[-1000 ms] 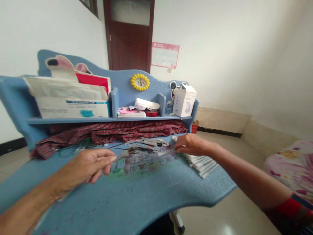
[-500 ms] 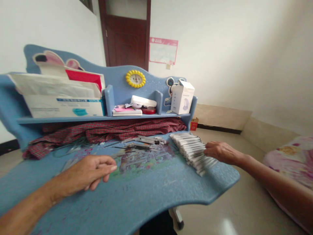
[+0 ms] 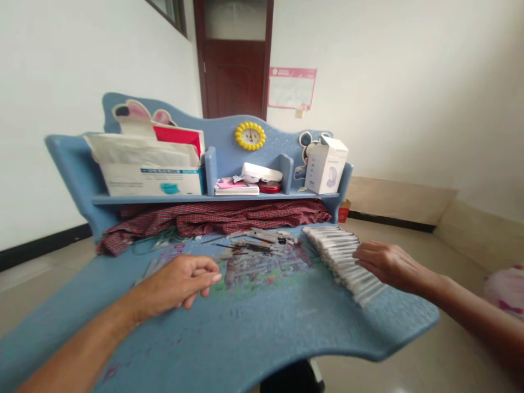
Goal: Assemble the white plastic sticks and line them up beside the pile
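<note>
A slanting row of slim white, see-through pens with dark tips lies stacked at the right side of the blue desk. My right hand reaches over the right side of this row, its fingers bent and drawn together. The fingertips are at the pens, and whatever they grip is hidden. My left hand hovers low over the left part of the desk, fingers loosely curled and thumb against them, with nothing visible inside. Beyond it lies a loose heap of dark and clear pen parts.
Red checked cloth is bunched under the shelf. On the shelf are a mask box, booklets, a red round tin and a white box. A yellow flower clock is on the backboard. The desk's right edge curves.
The view has swung left, so the scene appears shifted right. My right hand stays by the pens' right side, and my left hand keeps its curled pose.
</note>
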Demonstrator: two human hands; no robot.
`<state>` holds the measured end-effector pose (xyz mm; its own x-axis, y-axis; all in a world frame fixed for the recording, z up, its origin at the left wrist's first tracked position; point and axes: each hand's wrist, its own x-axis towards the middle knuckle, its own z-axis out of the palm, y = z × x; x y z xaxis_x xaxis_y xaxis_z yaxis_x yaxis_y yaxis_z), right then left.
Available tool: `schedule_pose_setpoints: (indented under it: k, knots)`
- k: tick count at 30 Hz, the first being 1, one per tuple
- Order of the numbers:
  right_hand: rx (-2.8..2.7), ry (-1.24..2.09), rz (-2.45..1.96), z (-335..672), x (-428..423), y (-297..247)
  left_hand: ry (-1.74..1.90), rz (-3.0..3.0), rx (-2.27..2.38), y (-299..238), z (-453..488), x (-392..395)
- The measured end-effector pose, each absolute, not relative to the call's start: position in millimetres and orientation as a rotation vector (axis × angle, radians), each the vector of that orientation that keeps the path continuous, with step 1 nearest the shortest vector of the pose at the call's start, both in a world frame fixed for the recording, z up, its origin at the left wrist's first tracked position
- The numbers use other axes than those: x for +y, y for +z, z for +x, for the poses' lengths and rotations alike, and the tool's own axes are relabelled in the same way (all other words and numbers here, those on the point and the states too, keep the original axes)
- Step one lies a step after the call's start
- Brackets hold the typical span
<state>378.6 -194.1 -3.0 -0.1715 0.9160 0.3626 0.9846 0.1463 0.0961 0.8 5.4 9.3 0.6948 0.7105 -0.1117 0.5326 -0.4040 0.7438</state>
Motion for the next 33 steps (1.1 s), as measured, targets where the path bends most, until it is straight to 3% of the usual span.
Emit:
schedule_pose_setpoints:
  k: [6,19,33]
  knots:
    - [-2.380,-0.410,-1.815,304,-146,11,0.279,2.132,0.927,6,-3,9]
    - [-2.171,-0.172,-2.334,235,-12,-10,0.447,2.117,0.966,7,-8,7]
    - [-2.189,0.072,-2.346,240,0,-5,0.520,2.214,0.968,1,-7,7]
